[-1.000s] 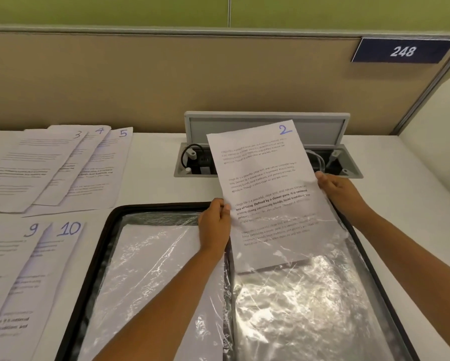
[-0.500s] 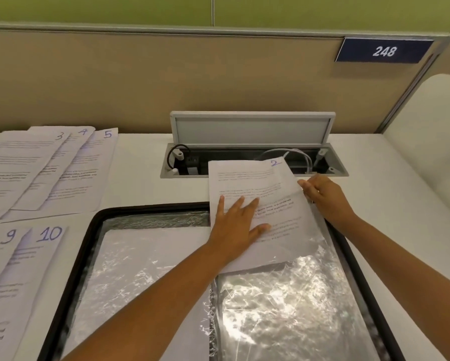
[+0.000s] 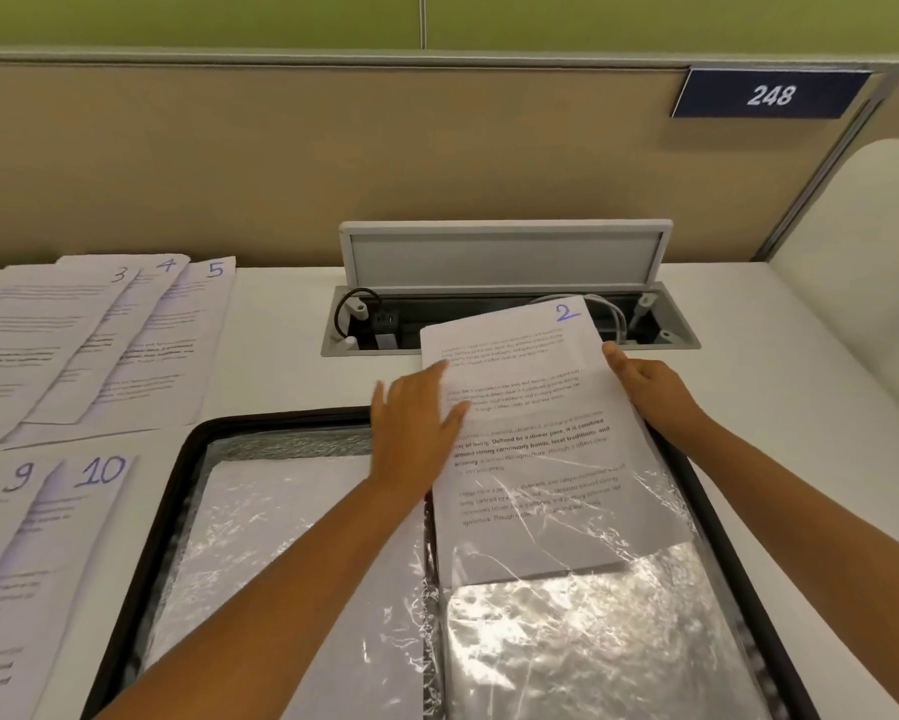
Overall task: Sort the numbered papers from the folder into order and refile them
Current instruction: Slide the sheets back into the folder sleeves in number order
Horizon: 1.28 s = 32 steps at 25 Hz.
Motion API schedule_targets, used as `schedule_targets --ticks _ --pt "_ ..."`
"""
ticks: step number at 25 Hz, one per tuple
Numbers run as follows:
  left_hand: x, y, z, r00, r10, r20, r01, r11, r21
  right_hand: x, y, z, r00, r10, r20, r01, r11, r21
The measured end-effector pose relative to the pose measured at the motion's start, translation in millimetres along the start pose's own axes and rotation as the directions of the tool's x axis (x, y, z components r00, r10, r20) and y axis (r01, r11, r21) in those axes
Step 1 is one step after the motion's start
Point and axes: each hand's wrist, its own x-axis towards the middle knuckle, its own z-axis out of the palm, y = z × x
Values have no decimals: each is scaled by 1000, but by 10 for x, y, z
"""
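Observation:
The black-rimmed folder (image 3: 190,459) lies open in front of me with clear plastic sleeves on both sides. The sheet marked 2 (image 3: 530,397) rests on the right side, its lower half under the crinkled right sleeve (image 3: 592,631) and its top sticking out over the desk. My left hand (image 3: 416,428) lies flat with fingers spread at the sheet's left edge, slightly blurred. My right hand (image 3: 650,392) pinches the sheet's right edge, thumb on top. The left sleeve (image 3: 281,537) holds a white sheet.
Sheets 3 (image 3: 47,335), 4 (image 3: 164,267) and 5 (image 3: 177,356) fan out at the far left; sheets 9 (image 3: 0,522) and 10 (image 3: 78,537) lie nearer. An open cable box (image 3: 489,317) with a raised lid (image 3: 504,254) sits just behind the folder, before the partition wall.
Sheet 2, held upright by both hands a second ago, now lies flat, partly in the right sleeve. My left hand released it, flattened, then slid to its left edge.

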Motion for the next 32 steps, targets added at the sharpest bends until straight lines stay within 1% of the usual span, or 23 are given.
schedule_targets --ticks 1,2,4,5,6,7,10,11,13,16,19,22,26,27,30,32 --pt "-35 -143 2 999 -48 9 48 999 16 6 -20 3 999 -26 -27 25 998 -62" --pt "-81 -242 20 998 -64 14 64 998 26 25 -51 15 994 -74 -84 60 985 -160" --pt "-149 -318 68 998 -58 -5 58 998 13 110 -180 88 955 -232 -185 149 915 -375" --pt "-152 -317 86 998 -60 -23 60 998 -5 181 -272 162 933 -309 -184 201 872 -446" --pt "-145 -306 98 997 -68 -45 67 997 -28 259 -379 263 923 -360 -136 253 834 -490" --pt "-136 -295 98 994 -80 -69 76 995 -59 344 -484 392 924 -378 -52 300 804 -513" --pt "-135 -309 93 984 -113 -134 96 986 -134 572 -742 816 936 -289 198 350 751 -560" --pt "-139 -315 93 982 -120 -143 100 984 -145 645 -797 942 934 -254 250 356 721 -594" --pt "-141 -305 92 982 -129 -138 106 981 -164 746 -883 1138 929 -206 309 364 669 -648" --pt "-130 -303 96 982 -126 -138 101 979 -175 725 -972 1299 919 -188 346 383 632 -673" --pt "-120 -328 97 983 -130 -132 107 980 -169 555 -952 1319 905 -224 362 423 560 -712" --pt "-132 -310 89 982 -122 -145 94 979 -182 328 -927 1241 900 -270 342 435 509 -743" --pt "-126 -315 82 972 -168 -167 132 969 -207 -32 -888 1218 857 -349 380 499 372 -783" --pt "-119 -301 71 963 -192 -188 158 970 -184 -107 -874 1204 854 -357 379 501 364 -785" --pt "-107 -145 -12 931 -262 -254 236 963 -130 -271 -842 1125 873 -345 346 468 387 -795" --pt "-217 -24 -86 936 -233 -262 201 969 -142 -396 -829 1083 878 -332 345 458 373 -807"
